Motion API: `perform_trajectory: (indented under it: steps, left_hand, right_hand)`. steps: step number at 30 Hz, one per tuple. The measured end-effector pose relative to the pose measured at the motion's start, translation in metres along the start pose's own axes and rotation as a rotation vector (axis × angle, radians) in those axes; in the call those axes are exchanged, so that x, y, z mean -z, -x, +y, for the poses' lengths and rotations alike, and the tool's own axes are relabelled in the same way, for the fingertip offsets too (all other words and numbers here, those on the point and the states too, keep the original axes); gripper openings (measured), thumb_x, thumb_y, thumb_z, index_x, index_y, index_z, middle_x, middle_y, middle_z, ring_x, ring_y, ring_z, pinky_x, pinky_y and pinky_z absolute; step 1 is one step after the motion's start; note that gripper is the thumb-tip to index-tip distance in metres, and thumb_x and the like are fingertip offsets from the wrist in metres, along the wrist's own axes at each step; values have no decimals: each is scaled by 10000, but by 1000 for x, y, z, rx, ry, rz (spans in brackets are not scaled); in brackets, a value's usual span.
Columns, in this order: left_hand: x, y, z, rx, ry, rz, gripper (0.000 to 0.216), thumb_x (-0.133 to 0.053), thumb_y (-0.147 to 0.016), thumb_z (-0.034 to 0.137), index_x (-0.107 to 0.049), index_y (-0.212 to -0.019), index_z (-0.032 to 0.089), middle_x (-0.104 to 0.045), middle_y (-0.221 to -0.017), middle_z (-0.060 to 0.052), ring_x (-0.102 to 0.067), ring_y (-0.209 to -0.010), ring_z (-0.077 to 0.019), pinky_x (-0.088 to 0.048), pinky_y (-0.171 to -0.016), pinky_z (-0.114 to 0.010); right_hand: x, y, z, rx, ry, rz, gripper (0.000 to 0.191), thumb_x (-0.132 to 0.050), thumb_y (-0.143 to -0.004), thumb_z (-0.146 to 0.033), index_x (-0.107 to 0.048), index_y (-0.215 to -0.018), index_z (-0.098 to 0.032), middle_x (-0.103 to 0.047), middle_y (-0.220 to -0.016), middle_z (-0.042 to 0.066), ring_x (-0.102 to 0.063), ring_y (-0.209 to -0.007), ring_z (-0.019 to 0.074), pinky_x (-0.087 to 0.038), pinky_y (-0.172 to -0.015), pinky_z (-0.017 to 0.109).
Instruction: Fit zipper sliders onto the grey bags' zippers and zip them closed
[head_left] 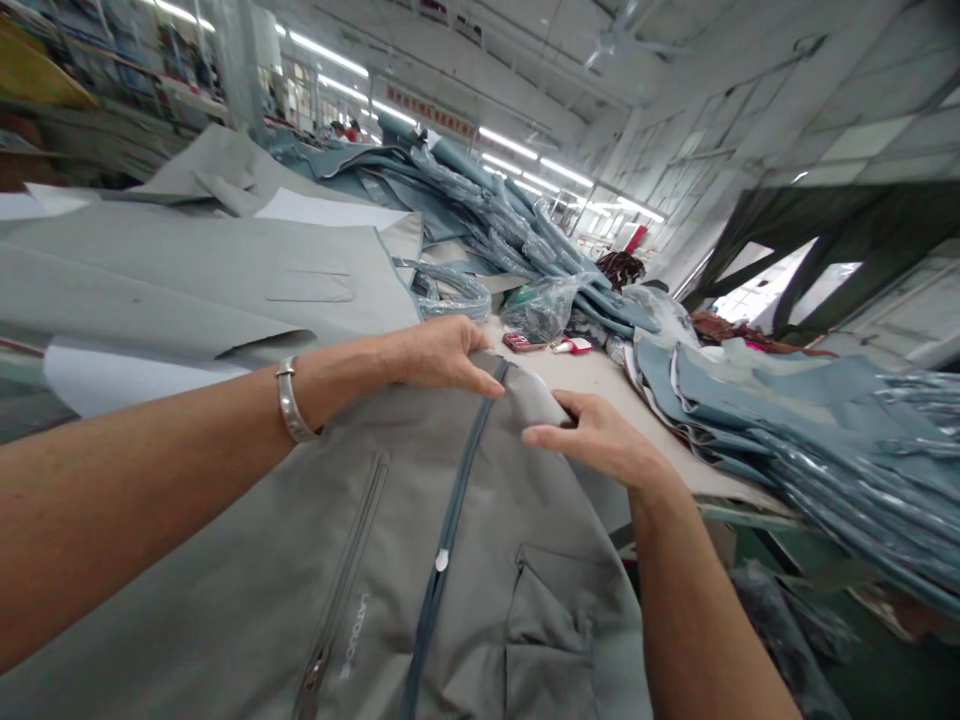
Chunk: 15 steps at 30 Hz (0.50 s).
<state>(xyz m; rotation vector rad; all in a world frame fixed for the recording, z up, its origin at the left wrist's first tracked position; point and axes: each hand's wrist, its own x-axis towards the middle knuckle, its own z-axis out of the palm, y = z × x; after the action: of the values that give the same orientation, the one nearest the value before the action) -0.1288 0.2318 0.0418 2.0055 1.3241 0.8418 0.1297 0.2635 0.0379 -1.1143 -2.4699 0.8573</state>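
A grey garment (pixel 420 480) with a long blue zipper (pixel 459 490) spreads in front of me. The zipper has a pale pull (pixel 442 560) partway along it. To its left run a second, narrower zipper (pixel 341 580) and some light lettering; a stitched pocket (pixel 551 620) is on the right. My left hand (pixel 442 352), with a silver bangle on the wrist, grips the garment's far edge beside the zipper's top end, thumb on top. My right hand (pixel 600 430) pinches the edge to the right, its fingers partly hidden behind the fabric.
Light grey fabric panels (pixel 187 260) lie on the left. Blue fabric pieces in clear plastic (pixel 487 200) are heaped at the back, and more blue pieces (pixel 810 410) hang over the table edge on the right. A small red item (pixel 521 342) and a red-and-white one (pixel 574 346) lie on the table (pixel 600 375).
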Motion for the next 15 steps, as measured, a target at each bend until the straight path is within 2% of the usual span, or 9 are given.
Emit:
perform_trajectory:
  steps: [3, 5, 7, 9, 11, 13, 15]
  left_hand:
    - [-11, 25, 24, -6, 199, -130, 318, -740, -710, 456, -651, -698, 152, -538, -596, 26, -435, -548, -108, -283, -498, -210]
    - [-17, 44, 49, -40, 193, -183, 324, -727, -736, 440, -597, -642, 158, -458, -560, 42, -378, -527, -91, -251, -475, -204]
    - [-22, 59, 77, -81, 133, -194, 351, -711, -756, 438, -552, -604, 164, -404, -541, 52, -350, -517, -85, -242, -464, -202]
    - [-27, 67, 104, -141, 25, -181, 351, -703, -768, 439, -559, -598, 167, -414, -531, 53, -376, -515, -90, -249, -464, -205]
    - [-31, 65, 132, -240, -120, -149, 337, -730, -754, 428, -584, -592, 172, -424, -494, 57, -396, -495, -94, -239, -460, -217]
    - [-35, 55, 164, -390, -243, -119, 302, -779, -725, 396, -619, -591, 177, -431, -471, 64, -399, -479, -91, -236, -473, -227]
    - [-37, 42, 204, -575, -326, -83, 233, -812, -713, 351, -669, -635, 184, -469, -509, 63, -415, -503, -90, -257, -517, -232]
  right_hand:
    - [1, 30, 4, 6, -142, -161, 477, -867, -685, -458, -713, -1018, -154, -666, -900, 10, -574, -830, 215, -453, -679, 249]
    - [0, 57, 14, -36, -290, -245, 492, -904, -639, -408, -717, -1018, -156, -667, -903, 5, -586, -854, 223, -477, -732, 267]
    - [-3, 87, 28, -89, -387, -238, 450, -905, -616, -416, -733, -923, -136, -662, -843, 10, -596, -814, 227, -488, -734, 292]
    - [-1, 120, 40, -112, -390, -125, 412, -852, -665, -479, -728, -822, -119, -642, -766, 17, -584, -734, 215, -481, -694, 303]
    - [11, 155, 44, -113, -336, 42, 404, -763, -752, -522, -714, -798, -124, -627, -737, 21, -560, -684, 199, -457, -652, 301]
    - [38, 196, 35, -123, -235, 249, 375, -704, -804, -522, -704, -817, -147, -634, -746, 26, -552, -677, 200, -433, -619, 301]
    - [76, 246, 10, -162, -34, 499, 354, -694, -794, -538, -694, -782, -185, -642, -726, 38, -566, -662, 221, -417, -588, 323]
